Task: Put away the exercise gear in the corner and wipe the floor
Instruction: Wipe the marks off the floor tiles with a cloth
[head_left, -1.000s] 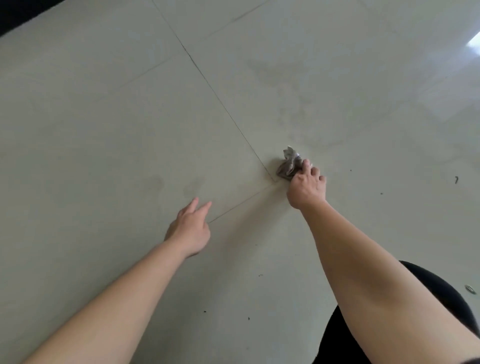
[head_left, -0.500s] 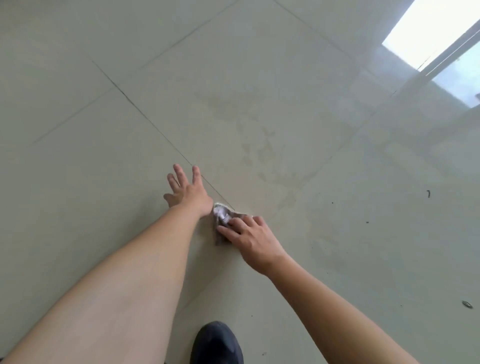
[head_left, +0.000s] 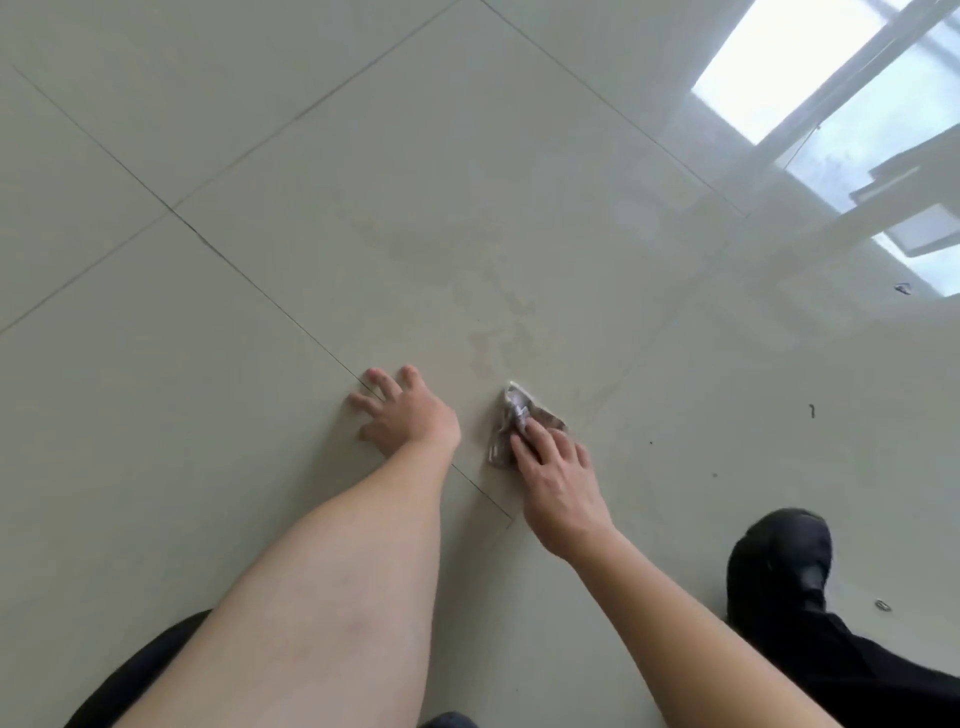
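A small crumpled grey cloth (head_left: 511, 415) lies on the pale tiled floor (head_left: 260, 389). My right hand (head_left: 558, 480) presses down on the cloth's near part with extended fingers. My left hand (head_left: 405, 415) rests on the floor just left of the cloth, fingers spread and straight, holding nothing. A faint smeared stain (head_left: 488, 312) shows on the tile beyond the cloth. No exercise gear is in view.
A black shoe (head_left: 779, 561) and dark trouser leg are at the lower right, and a dark knee (head_left: 140, 675) at the lower left. A small metal ring (head_left: 882, 605) and dark specks (head_left: 812, 410) lie on the floor at right. A window reflection (head_left: 831, 104) glares at top right.
My right hand has slid the cloth from beside my left hand to the right. My left hand stays flat on the floor. The view has shifted, and the shoe now shows at the right.
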